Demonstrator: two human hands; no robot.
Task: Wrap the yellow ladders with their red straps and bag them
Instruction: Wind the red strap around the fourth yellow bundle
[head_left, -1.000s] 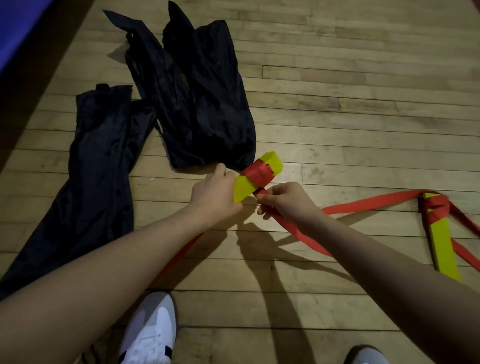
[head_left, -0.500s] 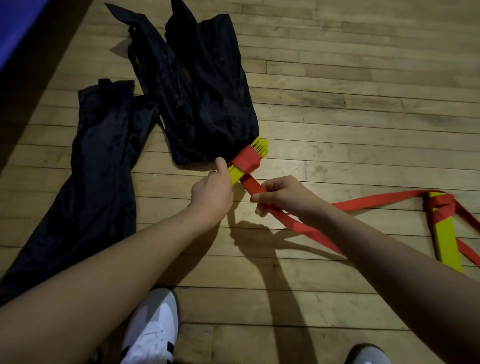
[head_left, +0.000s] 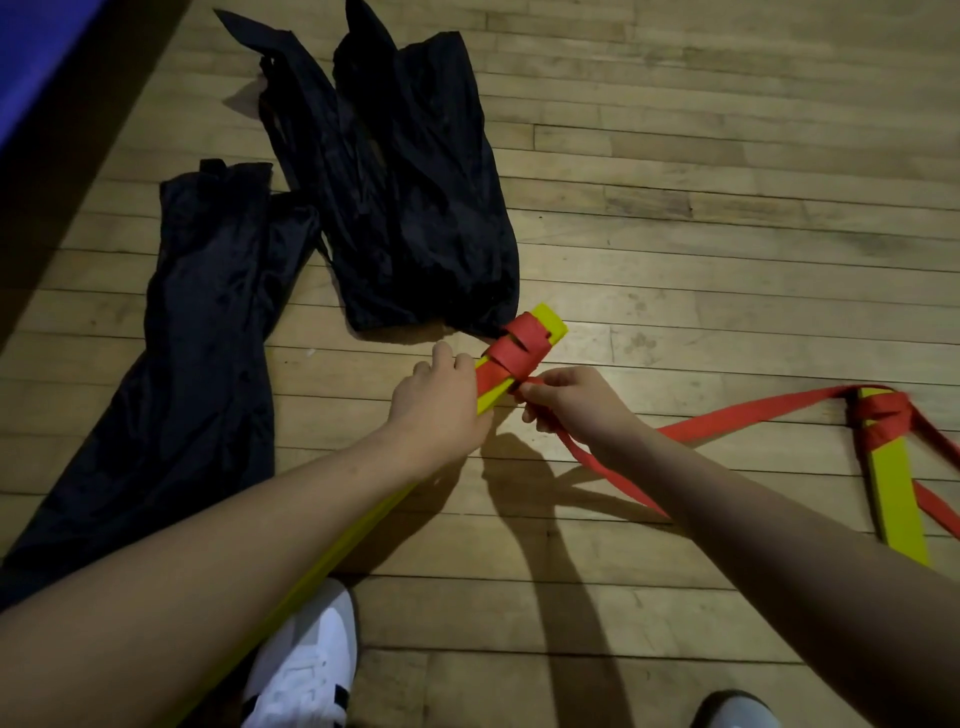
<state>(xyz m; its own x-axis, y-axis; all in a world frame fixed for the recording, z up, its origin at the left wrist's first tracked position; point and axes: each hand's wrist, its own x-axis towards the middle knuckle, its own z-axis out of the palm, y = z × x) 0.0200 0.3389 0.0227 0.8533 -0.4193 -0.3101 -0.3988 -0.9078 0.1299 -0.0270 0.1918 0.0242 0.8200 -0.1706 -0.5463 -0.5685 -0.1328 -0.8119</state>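
- Now the left hand (head_left: 439, 400) is clenching the flat yellow ladder bundle (head_left: 550, 323).
- Right hand (head_left: 576, 402) is pinching the red woven strap (head_left: 727, 415).
- Crinkled black bags (head_left: 410, 208) are lying on plank floor (head_left: 727, 156).

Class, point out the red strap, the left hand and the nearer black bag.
red strap (head_left: 727, 418), head view: its loose stretch.
left hand (head_left: 439, 402), head view: its back.
black bag (head_left: 208, 338), head view: its middle.

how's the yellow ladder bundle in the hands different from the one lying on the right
The held bundle is off the floor, gripped by the left hand, while the right hand pinches its red strap. The floor bundle lies untouched on the wooden floor. The held bundle angles up and right; the floor bundle runs nearly straight toward the camera. Both are yellow with red strap wound near one end.
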